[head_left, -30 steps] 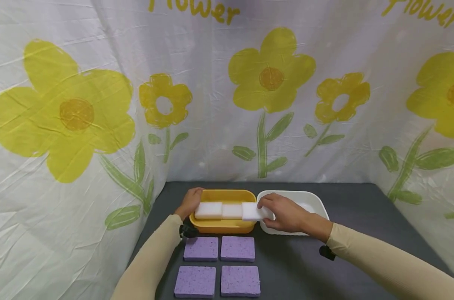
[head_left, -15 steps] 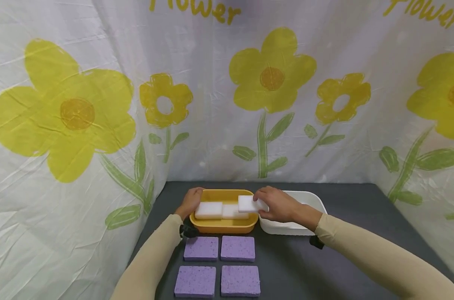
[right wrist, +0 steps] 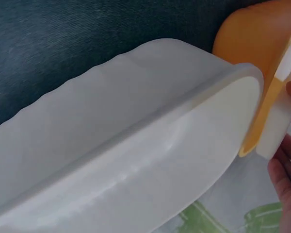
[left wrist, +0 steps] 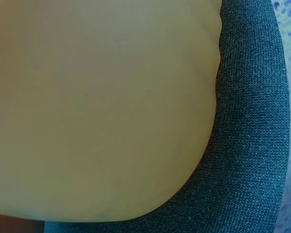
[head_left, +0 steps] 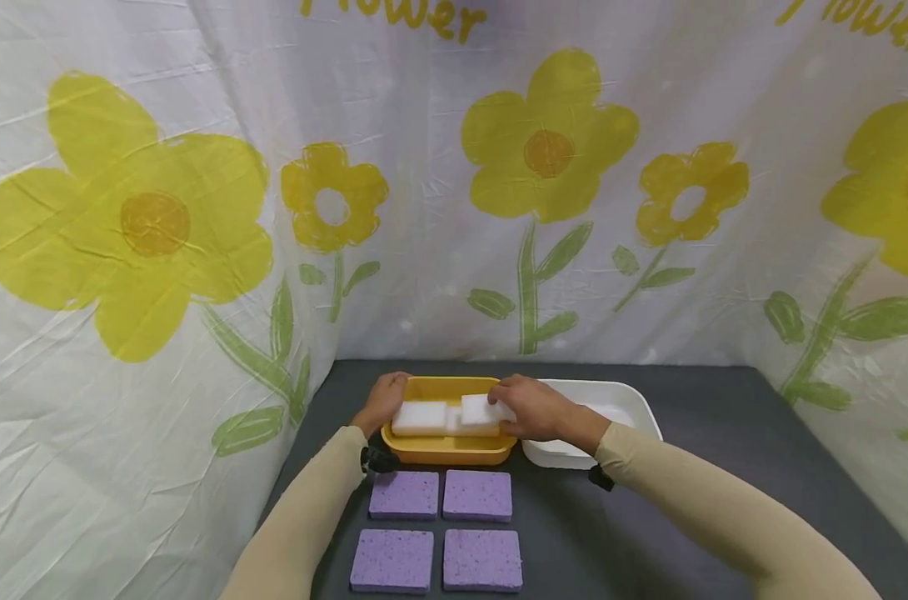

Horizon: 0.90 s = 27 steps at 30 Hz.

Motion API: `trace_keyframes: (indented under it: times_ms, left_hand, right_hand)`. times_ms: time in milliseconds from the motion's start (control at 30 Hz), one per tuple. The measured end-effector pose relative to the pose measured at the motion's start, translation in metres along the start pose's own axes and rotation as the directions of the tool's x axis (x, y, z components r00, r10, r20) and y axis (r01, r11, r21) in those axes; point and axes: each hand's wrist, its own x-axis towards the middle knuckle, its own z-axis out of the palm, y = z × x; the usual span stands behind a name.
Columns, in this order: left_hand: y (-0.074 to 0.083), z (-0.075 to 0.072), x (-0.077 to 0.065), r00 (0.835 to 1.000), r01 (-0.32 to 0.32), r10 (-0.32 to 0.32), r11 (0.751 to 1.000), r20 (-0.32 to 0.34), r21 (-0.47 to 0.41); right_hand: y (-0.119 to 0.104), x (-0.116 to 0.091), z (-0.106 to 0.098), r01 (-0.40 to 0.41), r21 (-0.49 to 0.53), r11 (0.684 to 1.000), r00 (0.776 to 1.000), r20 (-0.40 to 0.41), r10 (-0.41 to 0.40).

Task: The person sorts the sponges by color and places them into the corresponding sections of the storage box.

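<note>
In the head view, a yellow tray holds white sponges, one at its left and another beside it, partly covered. My right hand pinches a further white sponge by its right end, over the right half of this tray. In the right wrist view that sponge sits between thumb and fingers, right at the yellow tray's rim. My left hand grips the yellow tray's left rim. The tray wall fills most of the left wrist view.
A white tray stands close against the yellow tray's right side, partly under my right forearm. Several purple sponges lie in two rows on the dark tabletop in front. A flower-printed curtain encloses the back and sides.
My right hand has carried the white sponge leftward from near the white tray's left edge to over the yellow tray, covering more of the second sponge. My left hand has stayed put.
</note>
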Motion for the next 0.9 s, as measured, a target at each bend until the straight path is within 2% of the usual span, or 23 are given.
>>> trace_keyframes:
  times_ms: [333,567,900]
  left_hand:
    - [0.003,0.001,-0.002,1.000,-0.013,0.013,1.000,-0.009,0.010]
    - [0.002,0.002,-0.001,1.000,-0.010,0.010,1.000,-0.006,0.008]
    - [0.003,0.001,-0.002,1.000,-0.003,0.003,1.000,-0.007,0.018]
  right_hand:
    - [0.003,0.020,0.018,-0.097,0.030,0.995,0.992,0.079,0.095]
    - [0.004,0.025,0.032,-0.062,0.063,0.996,0.997,0.044,0.060]
    - [0.002,0.030,0.046,-0.069,0.058,0.996,0.996,0.060,0.066]
